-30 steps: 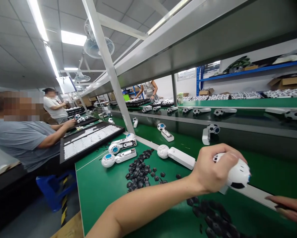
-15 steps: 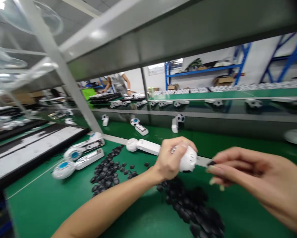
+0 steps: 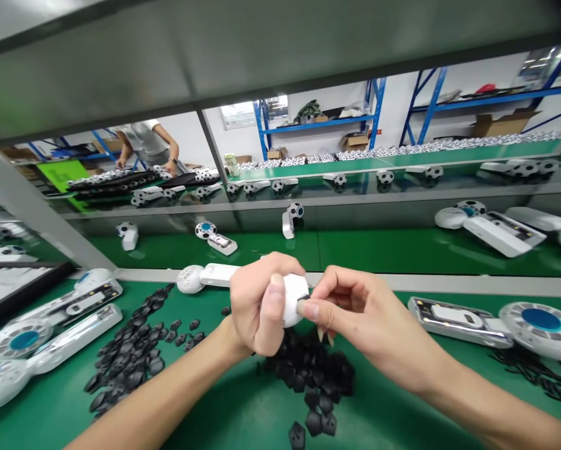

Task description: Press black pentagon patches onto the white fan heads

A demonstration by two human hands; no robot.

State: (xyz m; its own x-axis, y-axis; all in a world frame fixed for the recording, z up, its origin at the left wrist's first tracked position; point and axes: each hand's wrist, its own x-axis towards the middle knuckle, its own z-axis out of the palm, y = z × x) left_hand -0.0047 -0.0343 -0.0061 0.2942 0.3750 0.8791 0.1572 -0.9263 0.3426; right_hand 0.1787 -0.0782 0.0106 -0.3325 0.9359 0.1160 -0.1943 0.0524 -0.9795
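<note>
My left hand [image 3: 261,303] is wrapped around the round white head of a device [image 3: 295,301], holding it above the green table. Between the thumb and fingers of my right hand [image 3: 343,303] is a small black piece [image 3: 303,299], pressed against the white head. Most of the held device is hidden by my left hand. Below my hands lies a heap of black pentagon-shaped pieces [image 3: 315,369]. A second pile of black pieces [image 3: 130,350] spreads to the left. Behind my left hand rests another white device [image 3: 191,279] with a round head and a long handle.
Opened white devices with blue centres lie at the left [image 3: 24,340] and right [image 3: 540,319]. Thin black strips [image 3: 538,375] lie at the right. Beyond the grey table edge, a green belt [image 3: 355,250] carries more devices. Another person [image 3: 151,147] works at the back left.
My right hand has moved left, bringing the black piece against the white head. My left hand still holds the device. The view has swung to the right.
</note>
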